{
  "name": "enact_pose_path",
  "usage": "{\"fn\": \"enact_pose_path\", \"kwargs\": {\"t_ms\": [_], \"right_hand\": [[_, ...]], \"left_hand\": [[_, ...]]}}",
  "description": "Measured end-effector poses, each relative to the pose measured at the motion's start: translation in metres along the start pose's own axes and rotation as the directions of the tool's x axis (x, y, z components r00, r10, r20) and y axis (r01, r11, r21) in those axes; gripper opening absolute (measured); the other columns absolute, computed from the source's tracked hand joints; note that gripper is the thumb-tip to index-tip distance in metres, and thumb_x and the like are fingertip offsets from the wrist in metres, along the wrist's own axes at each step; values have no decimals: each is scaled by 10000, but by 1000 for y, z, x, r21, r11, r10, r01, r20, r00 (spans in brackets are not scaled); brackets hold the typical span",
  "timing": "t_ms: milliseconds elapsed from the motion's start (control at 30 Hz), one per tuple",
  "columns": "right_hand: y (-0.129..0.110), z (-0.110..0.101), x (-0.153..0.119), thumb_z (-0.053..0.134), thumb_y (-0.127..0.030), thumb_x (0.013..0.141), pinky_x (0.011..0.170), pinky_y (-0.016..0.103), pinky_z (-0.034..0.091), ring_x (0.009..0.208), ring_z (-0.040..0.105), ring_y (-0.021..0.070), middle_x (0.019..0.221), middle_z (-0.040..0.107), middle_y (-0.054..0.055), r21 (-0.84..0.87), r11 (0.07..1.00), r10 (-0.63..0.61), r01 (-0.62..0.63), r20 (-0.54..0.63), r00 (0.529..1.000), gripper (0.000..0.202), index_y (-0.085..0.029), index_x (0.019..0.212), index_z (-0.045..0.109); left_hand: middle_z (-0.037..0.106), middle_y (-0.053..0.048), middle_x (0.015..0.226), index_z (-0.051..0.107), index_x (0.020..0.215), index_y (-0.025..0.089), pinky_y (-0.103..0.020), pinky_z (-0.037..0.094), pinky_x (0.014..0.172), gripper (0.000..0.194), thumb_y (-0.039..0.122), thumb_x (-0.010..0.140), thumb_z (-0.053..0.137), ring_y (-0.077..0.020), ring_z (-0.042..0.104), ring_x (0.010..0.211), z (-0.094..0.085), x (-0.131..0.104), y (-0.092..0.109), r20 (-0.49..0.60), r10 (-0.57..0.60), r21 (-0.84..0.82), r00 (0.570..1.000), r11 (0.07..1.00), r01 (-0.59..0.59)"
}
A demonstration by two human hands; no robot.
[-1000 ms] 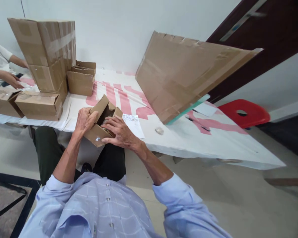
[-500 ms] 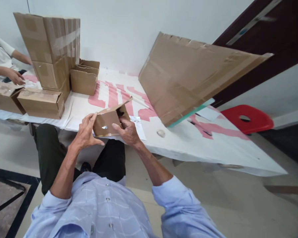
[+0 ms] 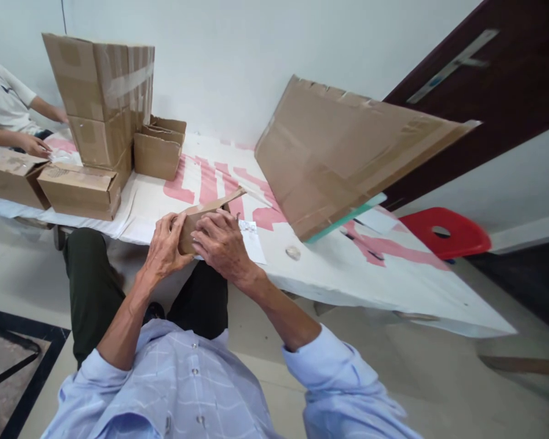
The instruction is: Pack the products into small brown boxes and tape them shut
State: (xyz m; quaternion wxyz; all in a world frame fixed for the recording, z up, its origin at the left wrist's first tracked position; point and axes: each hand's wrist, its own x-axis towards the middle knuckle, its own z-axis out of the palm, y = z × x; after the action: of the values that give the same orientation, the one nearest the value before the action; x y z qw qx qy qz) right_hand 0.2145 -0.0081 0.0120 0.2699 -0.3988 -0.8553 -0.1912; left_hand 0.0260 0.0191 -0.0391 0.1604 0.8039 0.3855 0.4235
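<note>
A small cardboard box is held between both hands at the table's front edge, its long flap sticking up to the right. My left hand grips the box's left end, thumb low at the front. Curled over the front and right end is my right hand, which covers much of the box. A sheet of paper with small marks lies just right of the box. Farther right on the table rests a small clear roundish item.
Stacked cartons, an open carton and closed boxes stand left. A large cardboard sheet leans at the back. A red stool is beyond the table. Another person's hand is far left.
My right hand has moved from the box's open right end onto its front, fingers now curled over it. The view has shifted slightly.
</note>
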Motion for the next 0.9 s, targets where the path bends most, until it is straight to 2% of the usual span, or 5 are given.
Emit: {"fn": "enact_pose_path", "kwargs": {"t_ms": [367,500,633,733,900], "right_hand": [[12,7,-1,524,-171,1046,1180,562,417,1024,600,239,924,706,51,127,992,-11,15,-33,999,330,-260,810,738],[11,-8,-3,616,-235,1032,987,455,538,961,647,223,946,714,50,407,909,186,-88,-207,961,200,-242,860,718],[38,-25,-8,679,-366,1014,810,343,548,862,654,188,895,687,22,656,718,500,-234,-253,828,181,-236,891,708],[91,-25,-27,698,-483,967,767,310,539,776,624,162,806,659,-3,700,623,662,-348,-236,711,286,-224,848,689],[185,-20,-95,705,-476,839,701,294,527,680,563,143,701,625,-23,637,410,895,-653,-144,422,283,-205,780,650]], "left_hand": [[441,-196,1534,330,1661,213,-576,441,1184,1130,197,656,847,-415,462,1408,0,-2,-2,12,10,52,1000,999,-11],[446,-193,1541,320,1666,231,-580,449,1185,1153,213,656,875,-414,470,1419,-1,-2,-7,-6,23,55,1000,998,-23],[438,-186,1559,321,1667,230,-571,439,1217,1176,220,642,897,-412,468,1451,-8,-3,-24,-18,49,44,999,998,-48],[440,-186,1565,328,1660,226,-569,456,1214,1172,259,645,912,-411,463,1475,-16,-4,-47,-47,23,32,999,999,-22],[422,-207,1601,322,1658,234,-521,623,969,1236,347,594,941,-431,498,1444,-29,-4,-89,-62,-135,-31,989,991,133]]}}
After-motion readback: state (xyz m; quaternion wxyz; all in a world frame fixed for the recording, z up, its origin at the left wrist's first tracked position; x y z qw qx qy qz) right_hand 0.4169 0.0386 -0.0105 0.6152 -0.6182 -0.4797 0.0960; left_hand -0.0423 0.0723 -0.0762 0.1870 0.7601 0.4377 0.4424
